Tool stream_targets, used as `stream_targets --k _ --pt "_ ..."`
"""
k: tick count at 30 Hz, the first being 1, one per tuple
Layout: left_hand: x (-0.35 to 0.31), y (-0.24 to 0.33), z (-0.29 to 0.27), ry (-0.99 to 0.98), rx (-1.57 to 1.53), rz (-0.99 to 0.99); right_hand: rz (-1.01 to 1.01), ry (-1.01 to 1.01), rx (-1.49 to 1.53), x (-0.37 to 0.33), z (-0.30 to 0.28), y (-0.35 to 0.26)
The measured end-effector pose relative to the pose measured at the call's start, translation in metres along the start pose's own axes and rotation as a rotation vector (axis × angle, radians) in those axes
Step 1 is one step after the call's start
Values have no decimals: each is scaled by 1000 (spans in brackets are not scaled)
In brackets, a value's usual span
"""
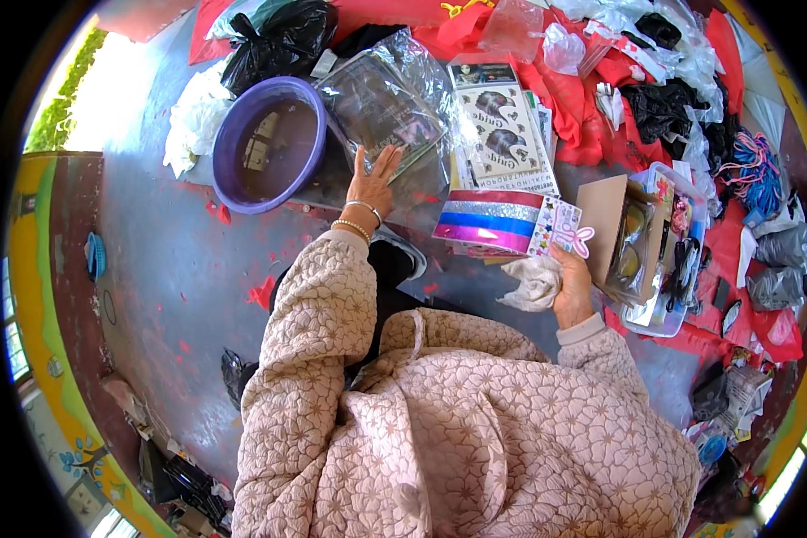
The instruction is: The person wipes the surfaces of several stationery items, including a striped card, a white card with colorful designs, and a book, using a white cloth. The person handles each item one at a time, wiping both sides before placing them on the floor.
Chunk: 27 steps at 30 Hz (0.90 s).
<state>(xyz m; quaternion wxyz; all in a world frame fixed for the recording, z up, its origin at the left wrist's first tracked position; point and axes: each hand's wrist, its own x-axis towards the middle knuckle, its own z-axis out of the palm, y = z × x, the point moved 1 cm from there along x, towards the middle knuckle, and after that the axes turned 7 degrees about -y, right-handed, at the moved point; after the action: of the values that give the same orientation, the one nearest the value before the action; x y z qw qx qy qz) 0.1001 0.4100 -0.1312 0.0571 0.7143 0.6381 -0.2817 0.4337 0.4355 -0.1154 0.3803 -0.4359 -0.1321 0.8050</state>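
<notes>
Saw left hand (pixel 371 190) open, splayed over near edge of clear-wrapped dark packet (pixel 377 100) at twelve o'clock; right hand (pixel 573 285) closed on pale cloth (pixel 531 282) at three. Judged packet light, slippery, best gripped by opposite edges; cloth soft, limp.

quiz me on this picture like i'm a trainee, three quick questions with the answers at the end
1. Which hand holds the crumpled whitish cloth?
2. True or false: the round basin is purple.
3. In the picture, the open cardboard box is (a) left of the basin, (b) right of the basin, (c) inside the basin.

Key:
1. The right hand.
2. True.
3. b
</notes>
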Motion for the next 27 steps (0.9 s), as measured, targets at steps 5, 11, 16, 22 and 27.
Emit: stream_targets --k 5,11,16,22,27 --pt "20 0 16 48 -23 -126 68 2 59 -3 0 3" --pt "28 0 27 159 10 -141 54 -17 73 2 3 14" --pt "34 -18 19 510 -598 -129 75 -24 109 5 -1 21" --pt "22 -43 13 563 -931 -107 83 -19 182 23 17 35" --pt "21 -40 8 569 -919 -80 -43 -14 201 65 54 75"
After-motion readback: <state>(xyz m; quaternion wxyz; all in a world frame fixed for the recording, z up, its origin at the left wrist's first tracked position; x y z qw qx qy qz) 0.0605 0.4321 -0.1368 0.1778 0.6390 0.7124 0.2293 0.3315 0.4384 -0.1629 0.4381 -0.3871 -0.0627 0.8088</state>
